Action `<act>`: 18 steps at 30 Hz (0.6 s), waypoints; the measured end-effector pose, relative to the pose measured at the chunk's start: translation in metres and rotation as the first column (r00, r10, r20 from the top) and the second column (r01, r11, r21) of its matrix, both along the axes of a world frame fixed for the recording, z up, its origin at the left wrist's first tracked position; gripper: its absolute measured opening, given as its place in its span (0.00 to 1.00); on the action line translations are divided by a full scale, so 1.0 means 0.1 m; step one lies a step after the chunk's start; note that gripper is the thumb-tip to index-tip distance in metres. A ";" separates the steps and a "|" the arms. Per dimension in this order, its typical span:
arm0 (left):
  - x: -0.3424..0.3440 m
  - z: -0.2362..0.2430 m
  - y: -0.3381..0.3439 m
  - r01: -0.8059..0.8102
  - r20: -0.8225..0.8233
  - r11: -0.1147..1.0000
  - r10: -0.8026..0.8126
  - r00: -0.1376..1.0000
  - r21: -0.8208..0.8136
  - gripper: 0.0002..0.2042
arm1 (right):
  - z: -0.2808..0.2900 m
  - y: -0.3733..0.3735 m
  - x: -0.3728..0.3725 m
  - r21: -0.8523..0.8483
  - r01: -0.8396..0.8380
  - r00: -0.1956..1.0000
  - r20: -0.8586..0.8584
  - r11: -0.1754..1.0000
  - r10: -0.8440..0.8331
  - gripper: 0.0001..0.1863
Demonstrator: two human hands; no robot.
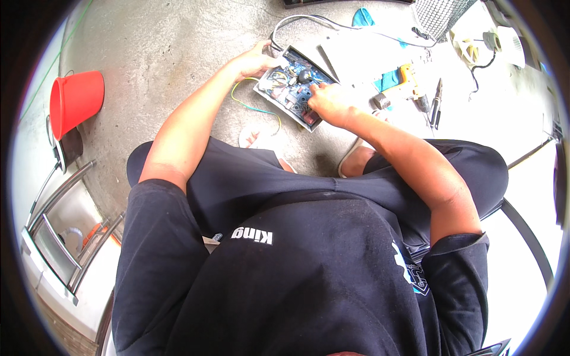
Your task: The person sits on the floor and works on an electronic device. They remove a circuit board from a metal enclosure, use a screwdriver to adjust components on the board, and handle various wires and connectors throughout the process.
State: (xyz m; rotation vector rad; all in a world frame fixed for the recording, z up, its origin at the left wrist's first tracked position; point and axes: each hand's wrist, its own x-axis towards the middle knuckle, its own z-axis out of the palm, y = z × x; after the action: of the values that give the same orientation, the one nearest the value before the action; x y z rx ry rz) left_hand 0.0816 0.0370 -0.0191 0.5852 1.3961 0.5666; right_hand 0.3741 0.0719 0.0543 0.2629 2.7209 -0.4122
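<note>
- Black T-shirt [320, 279] and dark trousers [237, 169] filled the lower frame, nearest the camera.
- Circuit board [293, 89], blue and crowded with parts, sat in an open-topped case [284, 111], tilted, upper center, above the feet.
- Left hand [254, 62]: gripped the case's upper-left end, forearm reaching up from the left.
- Right hand [332, 105]: fingers curled over the board's right side; cannot tell if they pinched a part or only touched.
- Yellow-green wire [233, 97] looped out left of the case; grey cable [310, 16] arced above it toward upper right.
- Yellow power drill [409, 77] and slim black hand tools [437, 104] lay right of the case; red bucket [77, 101] stood far left.
- Judgement: good work here needed a firm left grip on the rim, light right fingertips, and loose wires kept unsnagged.
</note>
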 end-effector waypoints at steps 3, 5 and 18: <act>0.02 0.01 0.01 0.048 -0.037 0.996 -0.046 0.998 0.074 0.59 | -0.01 0.00 0.02 0.021 -0.030 1.000 -0.005 0.999 0.030 0.12; 0.04 0.00 0.01 0.014 -0.042 0.992 -0.008 0.999 0.125 0.59 | -0.03 0.00 0.05 0.020 -0.032 0.999 -0.043 0.999 0.033 0.11; 0.03 -0.12 0.07 0.156 -0.146 0.977 -0.134 0.980 0.148 0.41 | 0.07 0.02 0.08 0.014 -0.017 1.000 -0.019 1.000 0.017 0.10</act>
State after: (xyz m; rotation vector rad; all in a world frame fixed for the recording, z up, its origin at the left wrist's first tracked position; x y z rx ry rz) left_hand 0.0848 0.0444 -0.0311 0.8612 1.4299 0.5309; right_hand 0.3817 0.0742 0.0608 0.2411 2.7435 -0.3929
